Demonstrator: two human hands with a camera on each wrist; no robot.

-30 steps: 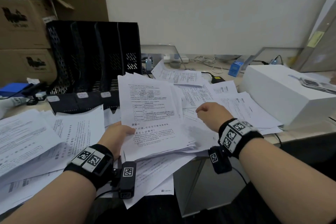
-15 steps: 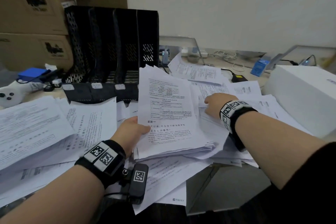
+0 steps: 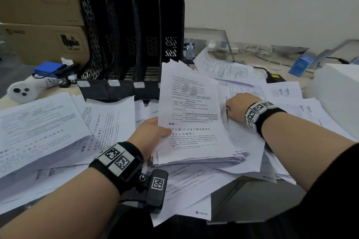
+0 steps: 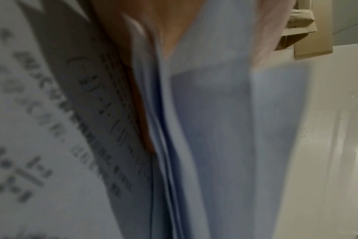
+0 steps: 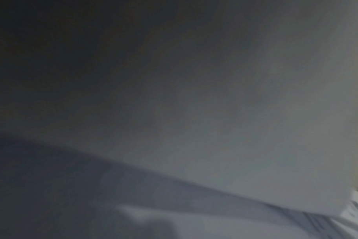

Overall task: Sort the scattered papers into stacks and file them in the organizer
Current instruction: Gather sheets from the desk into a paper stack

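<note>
A thick stack of printed papers is tilted up in front of the black mesh organizer, whose upright slots stand empty. My left hand grips the stack's left edge, thumb on the top sheet. In the left wrist view the stack shows edge-on, with a finger under it. My right hand sits curled at the stack's right edge, its fingers hidden under the sheets. The right wrist view is dark, showing only blurred paper.
Loose papers cover the table on the left, under the stack and at the right. Cardboard boxes stand behind the organizer. A white controller and blue box lie left; a white box and power adapter sit right.
The stack's far end has risen and come nearer the organizer. My right hand has slid in against the stack's right edge. The left hand keeps its grip.
</note>
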